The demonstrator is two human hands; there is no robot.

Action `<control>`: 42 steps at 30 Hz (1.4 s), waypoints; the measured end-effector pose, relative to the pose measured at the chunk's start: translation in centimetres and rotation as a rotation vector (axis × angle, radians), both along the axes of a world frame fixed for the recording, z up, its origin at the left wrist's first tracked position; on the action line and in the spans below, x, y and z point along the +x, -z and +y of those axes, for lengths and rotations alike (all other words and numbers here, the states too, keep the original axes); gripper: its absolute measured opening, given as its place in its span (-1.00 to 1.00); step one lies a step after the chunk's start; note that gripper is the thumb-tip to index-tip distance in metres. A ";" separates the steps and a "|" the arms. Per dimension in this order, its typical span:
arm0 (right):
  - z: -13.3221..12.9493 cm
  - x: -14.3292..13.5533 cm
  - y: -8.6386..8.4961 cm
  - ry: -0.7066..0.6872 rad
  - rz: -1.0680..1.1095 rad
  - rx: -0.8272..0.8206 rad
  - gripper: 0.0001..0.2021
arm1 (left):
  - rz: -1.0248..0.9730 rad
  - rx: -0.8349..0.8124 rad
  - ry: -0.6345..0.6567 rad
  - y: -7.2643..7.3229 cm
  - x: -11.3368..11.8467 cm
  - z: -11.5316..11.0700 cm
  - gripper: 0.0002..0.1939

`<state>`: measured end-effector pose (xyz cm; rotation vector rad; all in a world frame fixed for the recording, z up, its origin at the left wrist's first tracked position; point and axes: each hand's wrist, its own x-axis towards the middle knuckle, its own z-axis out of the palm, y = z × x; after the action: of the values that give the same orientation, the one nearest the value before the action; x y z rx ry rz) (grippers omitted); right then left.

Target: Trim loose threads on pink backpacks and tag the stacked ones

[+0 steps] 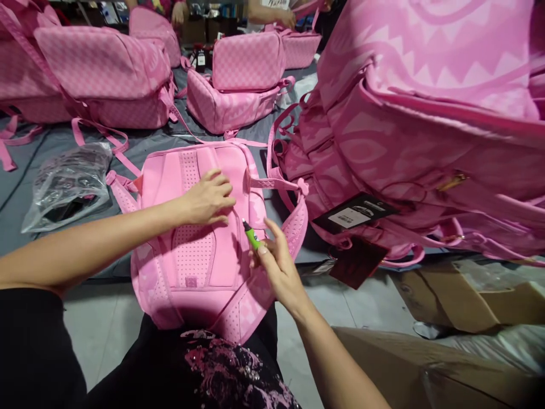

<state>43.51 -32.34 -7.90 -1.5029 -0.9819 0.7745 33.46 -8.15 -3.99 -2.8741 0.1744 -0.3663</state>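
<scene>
A pink backpack [230, 250] rests at the table's near edge against my lap, its padded, perforated back panel facing up. My left hand [208, 199] lies on that panel, fingers apart and a little bent, with nothing in it. Over the panel's right side, my right hand [276, 261] grips a small green pen-like tool [252, 236] between thumb and fingers. Its black end with a pale tip points up and left, toward my left hand. A shoulder strap [297, 227] loops out to the right of my right hand.
Stacked pink backpacks [383, 130] with hang tags [351, 213] rise at right. More backpacks [97, 68] line the far side. A clear plastic bag [70, 184] lies left. Cardboard boxes [447, 295] stand on the floor at right. Other people's hands [283, 17] show at the back.
</scene>
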 end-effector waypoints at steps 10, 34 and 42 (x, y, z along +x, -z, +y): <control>2.0 3.2 -3.0 -0.127 0.688 0.080 -0.60 | -0.044 -0.353 -0.018 0.7 -1.1 -2.5 -0.73; 5.2 -1.0 1.6 0.469 -0.359 0.081 -0.79 | -0.306 -0.324 -0.057 4.8 -1.2 -3.6 -0.86; 5.1 -0.3 2.5 0.438 -0.500 0.024 -0.78 | -0.313 -0.308 -0.058 5.7 -0.9 -3.5 -0.89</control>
<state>43.22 -27.21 -10.35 -1.8486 -0.9598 0.0703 32.56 -11.62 -9.65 -3.0559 -0.0247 -0.8926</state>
